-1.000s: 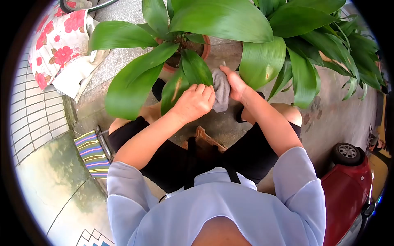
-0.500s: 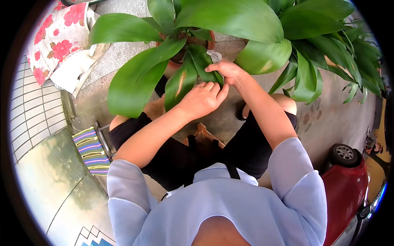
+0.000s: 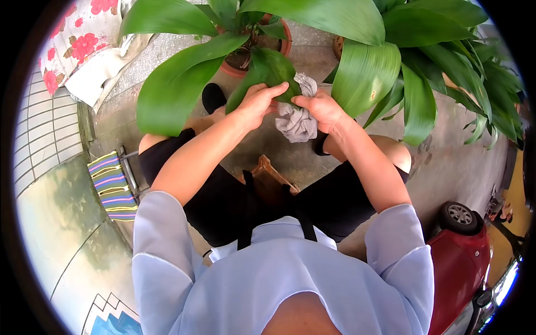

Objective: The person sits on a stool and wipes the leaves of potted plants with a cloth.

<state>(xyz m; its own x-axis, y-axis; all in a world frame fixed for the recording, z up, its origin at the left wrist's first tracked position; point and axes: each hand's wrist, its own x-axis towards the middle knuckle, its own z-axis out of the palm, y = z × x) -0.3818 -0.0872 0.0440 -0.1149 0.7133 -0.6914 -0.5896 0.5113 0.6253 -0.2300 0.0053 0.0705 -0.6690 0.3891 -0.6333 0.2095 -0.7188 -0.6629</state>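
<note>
Bunching cloth: grey cloth (image 3: pixel 297 127) squeezed in the right hand (image 3: pixel 324 110), whose grip is clamped round its middle; one end pokes out beyond the fingers, the fuller end hangs loose. That end could slip free if the hold slackened.
Left hand (image 3: pixel 257 106): just left of that grip, thumb stretched out by the leaf; I cannot tell whether its fingers are closed on it.
Broad leaf (image 3: pixel 271 66): green, bending down toward both hands, just beyond the left grip. Too hard a pull or too sharp a fold would probably crease or split it.
Terracotta pot (image 3: pixel 288 42): beyond the grips, under the stems; a tug on the leaf might drag or tilt it.
Spotted leaf (image 3: pixel 365 75): right of the right grip, near enough to get knocked by a careless wrist.
Red car (image 3: pixel 458 268): well apart, off to the right.
</note>
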